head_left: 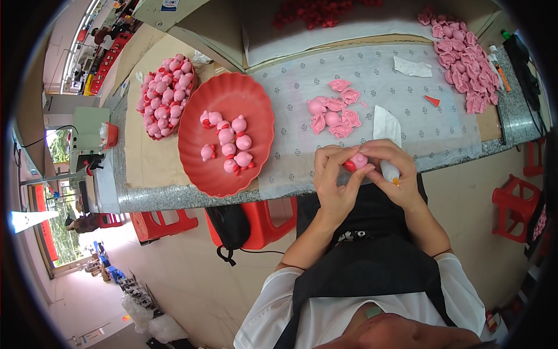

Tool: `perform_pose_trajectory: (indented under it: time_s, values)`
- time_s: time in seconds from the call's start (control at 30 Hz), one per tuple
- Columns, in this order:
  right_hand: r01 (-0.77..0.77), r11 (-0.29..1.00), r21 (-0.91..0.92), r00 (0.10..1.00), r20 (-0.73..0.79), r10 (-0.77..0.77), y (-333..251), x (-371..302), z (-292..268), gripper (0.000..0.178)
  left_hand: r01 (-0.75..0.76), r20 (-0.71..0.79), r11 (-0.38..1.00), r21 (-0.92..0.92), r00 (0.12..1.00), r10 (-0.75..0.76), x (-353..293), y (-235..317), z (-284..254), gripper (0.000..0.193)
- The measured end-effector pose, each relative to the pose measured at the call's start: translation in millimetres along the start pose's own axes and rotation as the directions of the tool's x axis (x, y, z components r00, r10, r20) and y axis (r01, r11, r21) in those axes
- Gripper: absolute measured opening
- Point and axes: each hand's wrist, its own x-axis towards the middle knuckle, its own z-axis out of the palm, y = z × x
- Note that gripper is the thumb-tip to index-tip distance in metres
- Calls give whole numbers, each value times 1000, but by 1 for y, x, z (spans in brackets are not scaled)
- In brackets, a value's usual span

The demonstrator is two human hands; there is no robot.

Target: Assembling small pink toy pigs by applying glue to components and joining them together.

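Close to the front edge of the table, both my hands are closed on one small pink round toy figure [359,161] with a red part. My left hand [334,183] pinches it from the left, fingers curled over it. My right hand [401,180] presses it from the other side and also has a white squeeze bottle [389,170] with a thin amber tip tucked in the palm. Just beyond my hands lies a group of loose pink pieces [334,116], some shell-like, some round.
On my left stands a red scalloped bowl [197,154] with several pink figures, beside a heaped container of pink figures [167,96]. A pile of pink pieces [471,70] is at the far right. White paper scraps [386,125] and a small red cone [432,101] lie on the sheet.
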Motion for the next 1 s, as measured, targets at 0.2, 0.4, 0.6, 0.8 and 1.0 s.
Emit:
perform_pose_trajectory:
  time_s: [0.2,0.4,0.6,0.8,1.0]
  values:
    - [-96,852,-515,975,-222,-24,0,17,-20,28,37,-2,998,49,999,-36,-3,-2,-4,37]
    - [-116,985,-131,987,-125,100,-13,12,-21,31,496,289,378,-782,826,-485,2,-3,-11,38]
    - [37,987,-154,988,-143,-59,-14,8,12,30,554,548,-133,-822,703,-454,-4,4,1,29]
    - [26,993,119,994,-106,-14,-4,6,5,24,544,462,124,-830,794,-394,-5,-3,-3,34]
    - [-147,812,564,970,-78,230,-4,-1,11,11,482,326,442,-756,864,-384,-8,1,-5,38]
